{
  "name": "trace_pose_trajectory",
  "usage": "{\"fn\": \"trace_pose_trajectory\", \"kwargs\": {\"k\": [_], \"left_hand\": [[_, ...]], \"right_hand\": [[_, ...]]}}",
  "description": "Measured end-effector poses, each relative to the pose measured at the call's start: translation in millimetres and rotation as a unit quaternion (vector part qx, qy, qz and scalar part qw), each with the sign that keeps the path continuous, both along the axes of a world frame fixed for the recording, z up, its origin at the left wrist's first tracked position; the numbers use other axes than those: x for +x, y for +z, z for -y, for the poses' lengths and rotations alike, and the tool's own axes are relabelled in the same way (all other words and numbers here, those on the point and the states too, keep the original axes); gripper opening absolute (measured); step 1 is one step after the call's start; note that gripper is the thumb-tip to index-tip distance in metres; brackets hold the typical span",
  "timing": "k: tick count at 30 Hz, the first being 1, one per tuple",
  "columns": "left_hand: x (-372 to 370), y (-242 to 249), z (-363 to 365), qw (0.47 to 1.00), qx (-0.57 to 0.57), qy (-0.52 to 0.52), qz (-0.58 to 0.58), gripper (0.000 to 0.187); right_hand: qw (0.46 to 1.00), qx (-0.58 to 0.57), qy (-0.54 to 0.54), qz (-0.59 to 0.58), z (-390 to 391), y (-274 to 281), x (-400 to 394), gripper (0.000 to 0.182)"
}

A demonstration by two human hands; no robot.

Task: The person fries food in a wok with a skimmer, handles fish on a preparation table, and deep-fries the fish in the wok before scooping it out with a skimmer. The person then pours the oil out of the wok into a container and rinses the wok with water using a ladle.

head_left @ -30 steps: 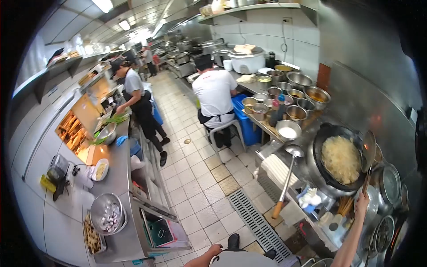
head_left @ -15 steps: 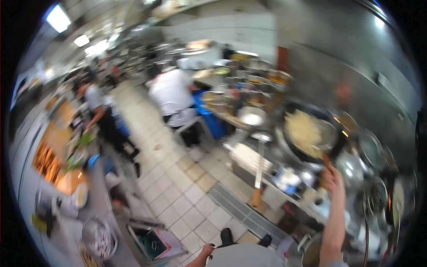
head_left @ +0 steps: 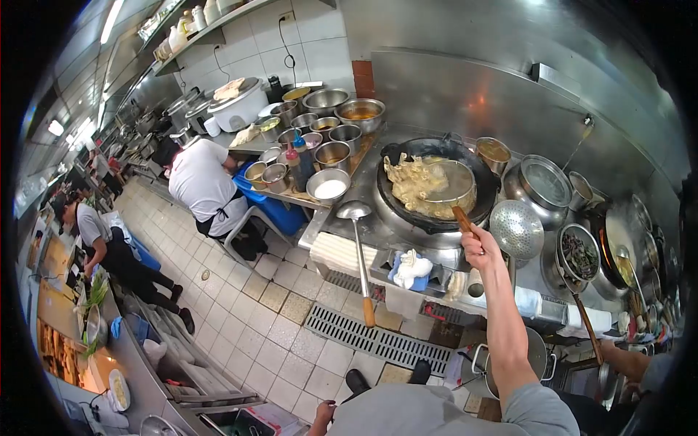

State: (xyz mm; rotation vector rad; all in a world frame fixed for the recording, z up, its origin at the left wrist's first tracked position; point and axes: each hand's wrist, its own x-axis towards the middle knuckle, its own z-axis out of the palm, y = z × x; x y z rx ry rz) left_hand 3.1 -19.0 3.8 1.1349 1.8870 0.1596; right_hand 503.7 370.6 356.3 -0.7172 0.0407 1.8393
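Observation:
My right hand (head_left: 480,247) is closed around the wooden handle (head_left: 462,219) of a round wire strainer (head_left: 456,185). The strainer's head sits inside a large dark wok (head_left: 476,156) on the stove. Pale golden fried pieces (head_left: 408,182) lie heaped in the wok, against the strainer's left side. Low at the bottom edge, my left hand (head_left: 324,414) hangs beside my body; its fingers are too small and partly hidden to read. A perforated skimmer (head_left: 516,229) rests just right of my right hand.
A ladle (head_left: 360,254) juts over the counter's front edge. Metal bowls (head_left: 333,155) of ingredients stand left of the wok, pots (head_left: 542,185) right. One person (head_left: 202,182) sits beyond the counter; another (head_left: 94,232) stands at the left bench. A co-worker's arm (head_left: 629,363) enters at right.
My view has turned right, so the wok and counter appear further left, and the blur has cleared. A co-worker's arm now shows at the right. My right hand still grips the strainer.

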Motion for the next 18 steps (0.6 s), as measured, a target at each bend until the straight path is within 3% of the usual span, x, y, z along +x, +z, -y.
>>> {"fn": "trace_pose_trajectory", "kwargs": {"k": [2, 4, 6, 8, 10, 13, 14, 15, 18], "left_hand": [[2, 4, -6, 1.000, -0.010, 0.021, 0.015, 0.036], [5, -3, -1, 0.997, -0.065, 0.025, 0.014, 0.040], [4, -23, 2, 0.999, -0.021, -0.026, -0.013, 0.044], [11, -12, -2, 0.999, -0.040, 0.012, -0.008, 0.045], [12, -1, -10, 0.998, -0.058, 0.014, 0.006, 0.046], [18, 6, -16, 0.998, -0.066, -0.013, -0.002, 0.045], [15, -1, -16, 0.999, -0.047, -0.006, 0.012, 0.043], [14, -10, -18, 0.999, -0.032, -0.009, 0.031, 0.041], [8, -26, -18, 0.998, 0.026, -0.032, 0.054, 0.038]], "right_hand": [[0.990, 0.104, 0.099, 0.004, 15, -15, 17, 0.030], [0.987, 0.123, 0.034, 0.099, 32, -4, 9, 0.030], [0.990, 0.092, 0.025, 0.107, 54, 20, 0, 0.015], [0.981, 0.060, -0.010, 0.182, 72, 30, -7, 0.017], [0.986, 0.048, 0.015, 0.157, 81, 14, 4, 0.015], [0.978, -0.006, -0.017, 0.209, 103, 20, -8, 0.013], [0.972, -0.012, -0.023, 0.233, 108, 23, -16, 0.030], [0.958, -0.005, -0.038, 0.284, 118, 29, -21, 0.024], [0.956, 0.018, -0.044, 0.291, 137, 44, -28, 0.014]]}}
